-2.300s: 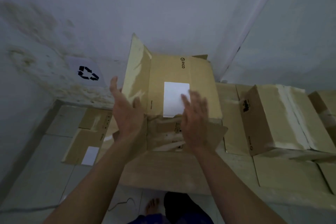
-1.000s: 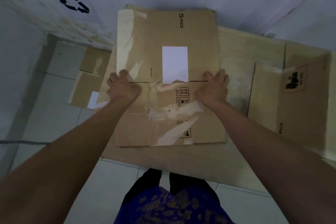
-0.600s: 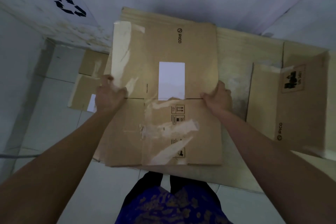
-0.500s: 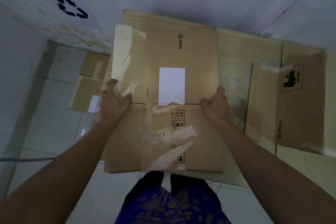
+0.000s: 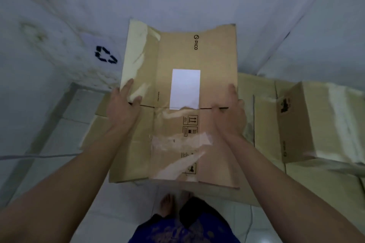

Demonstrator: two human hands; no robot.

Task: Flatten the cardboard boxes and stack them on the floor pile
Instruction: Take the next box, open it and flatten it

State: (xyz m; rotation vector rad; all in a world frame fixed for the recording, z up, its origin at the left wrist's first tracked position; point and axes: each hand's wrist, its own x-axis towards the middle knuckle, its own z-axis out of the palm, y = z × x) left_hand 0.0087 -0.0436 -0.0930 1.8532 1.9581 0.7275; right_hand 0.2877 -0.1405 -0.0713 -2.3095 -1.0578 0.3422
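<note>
Room: pale tiled floor (image 5: 49, 140) meeting stained walls; a recycling sign (image 5: 105, 57) on the left wall.
Flattened box (image 5: 177, 104): held above the floor, long axis running near to far, white label (image 5: 185, 89) at centre.
Left hand (image 5: 123, 108): grips the left edge, thumb on top.
Right hand (image 5: 230, 112): grips the right edge likewise.
Floor pile (image 5: 90, 134): flat cardboard low and to the left, nearer the left hand, so the box likely goes down and leftward.
Unflattened box (image 5: 316, 122): far right, still standing up.
</note>
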